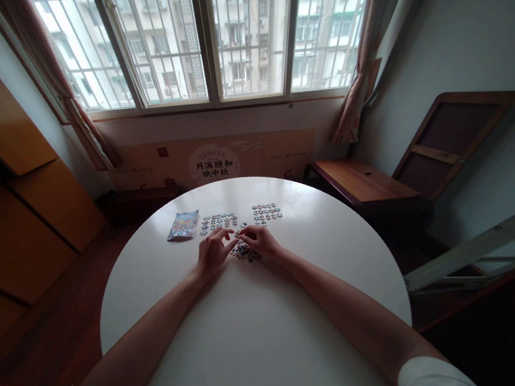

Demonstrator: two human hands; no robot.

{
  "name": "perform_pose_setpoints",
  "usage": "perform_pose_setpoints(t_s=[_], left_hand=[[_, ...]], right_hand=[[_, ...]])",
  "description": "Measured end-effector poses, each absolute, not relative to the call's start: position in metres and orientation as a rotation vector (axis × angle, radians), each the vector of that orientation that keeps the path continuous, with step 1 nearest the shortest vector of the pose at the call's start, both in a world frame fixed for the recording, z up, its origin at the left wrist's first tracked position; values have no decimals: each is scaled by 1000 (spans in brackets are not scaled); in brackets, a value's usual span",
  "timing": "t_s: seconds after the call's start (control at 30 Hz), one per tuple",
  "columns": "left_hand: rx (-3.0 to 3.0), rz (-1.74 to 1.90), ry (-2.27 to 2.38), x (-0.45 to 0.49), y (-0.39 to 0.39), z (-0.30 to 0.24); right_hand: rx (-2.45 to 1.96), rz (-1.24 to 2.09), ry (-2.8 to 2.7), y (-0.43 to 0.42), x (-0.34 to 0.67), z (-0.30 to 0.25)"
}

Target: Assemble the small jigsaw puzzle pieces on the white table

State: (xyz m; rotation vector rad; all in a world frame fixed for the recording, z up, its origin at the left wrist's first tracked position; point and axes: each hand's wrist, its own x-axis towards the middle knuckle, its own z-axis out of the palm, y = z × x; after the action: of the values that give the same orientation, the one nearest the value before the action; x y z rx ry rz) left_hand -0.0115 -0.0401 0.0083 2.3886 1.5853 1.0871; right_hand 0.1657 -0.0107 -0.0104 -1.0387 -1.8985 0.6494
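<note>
A round white tabletop (pixel 258 344) is carrying a heap of jigsaw pieces (pixel 246 252) just short of the left fingers (pixel 223 232) and right fingers (pixel 251 231). Beyond the right fingers, a block of pieces (pixel 267 213) is lying in rows; beyond the left, another group (pixel 219 218) is lying beside a colourful packet (pixel 183 226).

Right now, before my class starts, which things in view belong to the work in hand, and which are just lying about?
In use:
- pile of puzzle pieces
- left group of pieces
- right group of pieces
- white table
- printed packet, probably

Just around:
- wooden bench
- printed cardboard
- curtains
</note>
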Motion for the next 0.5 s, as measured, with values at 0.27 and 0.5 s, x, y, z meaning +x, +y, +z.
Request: perform_pose_setpoints(t_s=[0.27,0.5], left_hand=[[2444,1026,1581,-12,-39,8],[2420,1046,1623,-12,-39,7]], right_hand=[[-1023,632,-1907,-10,166,-12],[-1007,721,-1858,-8,165,-14]])
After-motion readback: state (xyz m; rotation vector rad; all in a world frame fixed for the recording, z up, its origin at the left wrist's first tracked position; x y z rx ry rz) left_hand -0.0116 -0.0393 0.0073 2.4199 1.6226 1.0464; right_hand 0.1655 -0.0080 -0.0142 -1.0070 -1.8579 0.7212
